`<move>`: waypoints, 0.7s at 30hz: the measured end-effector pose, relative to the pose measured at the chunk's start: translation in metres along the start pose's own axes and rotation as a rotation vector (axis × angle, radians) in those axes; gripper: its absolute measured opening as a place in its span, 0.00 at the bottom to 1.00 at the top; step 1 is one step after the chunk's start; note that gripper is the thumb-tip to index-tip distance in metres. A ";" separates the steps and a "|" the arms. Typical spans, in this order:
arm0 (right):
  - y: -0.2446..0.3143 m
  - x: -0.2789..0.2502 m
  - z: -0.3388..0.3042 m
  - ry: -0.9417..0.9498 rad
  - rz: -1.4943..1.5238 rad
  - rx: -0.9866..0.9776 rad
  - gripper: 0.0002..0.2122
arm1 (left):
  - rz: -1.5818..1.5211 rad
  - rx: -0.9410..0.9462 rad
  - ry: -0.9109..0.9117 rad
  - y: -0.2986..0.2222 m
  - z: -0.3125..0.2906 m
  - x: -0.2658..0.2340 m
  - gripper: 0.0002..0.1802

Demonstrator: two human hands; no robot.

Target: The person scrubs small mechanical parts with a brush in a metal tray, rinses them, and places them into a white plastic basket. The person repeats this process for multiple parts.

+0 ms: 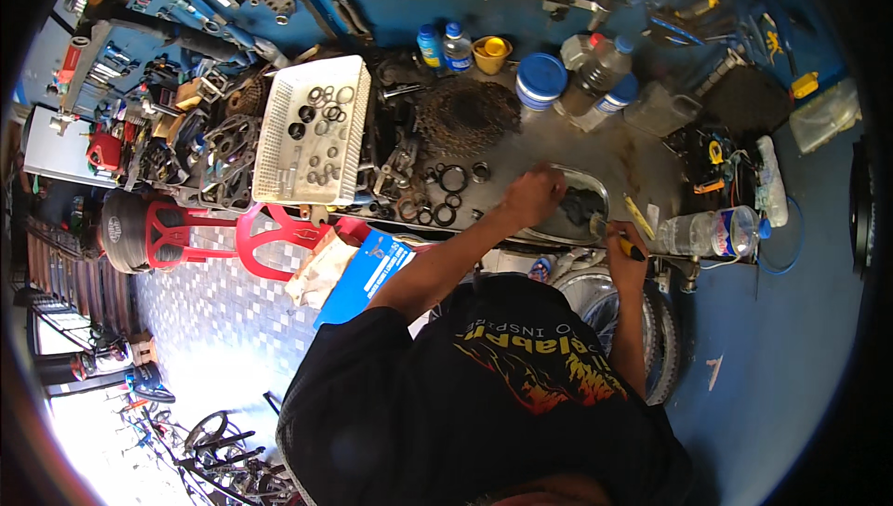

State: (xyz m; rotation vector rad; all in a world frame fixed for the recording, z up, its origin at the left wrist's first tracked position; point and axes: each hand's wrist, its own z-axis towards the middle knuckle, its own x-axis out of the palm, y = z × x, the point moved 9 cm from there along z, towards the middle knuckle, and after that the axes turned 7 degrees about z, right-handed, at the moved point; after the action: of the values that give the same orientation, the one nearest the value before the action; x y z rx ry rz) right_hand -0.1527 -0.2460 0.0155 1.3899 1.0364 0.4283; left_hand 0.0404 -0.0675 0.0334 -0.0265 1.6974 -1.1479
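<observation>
Head view: a grey tabletop point(516, 148) runs beneath and beyond the hands. Nearer the body than both hands, a black T-shirt point(409, 413) carries pale and yellow lettering, upside down here, above a flame print. Well left of the left hand stands a white basket point(356, 148) of metal rings; nearer the body from it, a blue box point(363, 278) bears white printing on its face. Between the hands sits a shallow metal tray point(606, 194) with rounded corners. Right of the right hand lies a clear bottle point(693, 234) with a printed blue, white and red label. The left hand point(535, 197) bunches its fingers over the tray's left side; I cannot tell whether it grips anything. The right hand point(625, 250) is curled round a yellow-and-black-handled tool point(633, 248). Inside the tray, between the hands, lies a dark lump point(583, 206).
</observation>
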 end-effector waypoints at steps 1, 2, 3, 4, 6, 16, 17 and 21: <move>-0.006 0.000 0.000 -0.015 -0.022 0.064 0.09 | 0.004 0.056 -0.059 0.002 0.001 -0.018 0.08; -0.004 0.003 0.000 -0.003 -0.020 0.030 0.09 | 0.088 0.115 -0.142 0.005 0.004 -0.046 0.07; -0.006 0.005 0.001 -0.005 -0.036 0.033 0.09 | 0.134 0.234 -0.261 0.006 0.005 -0.083 0.07; -0.007 0.005 0.001 -0.012 -0.042 0.034 0.09 | 0.210 0.167 -0.333 0.022 0.008 -0.116 0.06; -0.001 0.006 0.002 -0.034 -0.067 -0.061 0.08 | 0.277 0.267 -0.661 0.051 -0.006 -0.203 0.04; 0.026 0.032 0.006 -0.006 -0.079 -0.181 0.06 | 0.518 -0.661 -0.559 0.365 -0.049 -0.352 0.15; 0.028 0.033 0.008 -0.004 -0.074 -0.174 0.06 | 0.512 -0.641 -0.544 0.365 -0.047 -0.359 0.15; 0.034 0.032 0.014 0.021 -0.098 -0.149 0.07 | 0.521 -0.358 -0.781 0.282 -0.042 -0.382 0.15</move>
State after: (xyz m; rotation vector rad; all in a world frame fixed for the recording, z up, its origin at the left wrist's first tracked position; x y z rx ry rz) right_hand -0.1142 -0.2225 0.0341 1.1996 1.0635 0.4387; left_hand 0.3212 0.3089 0.1160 -0.2143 1.0810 -0.3472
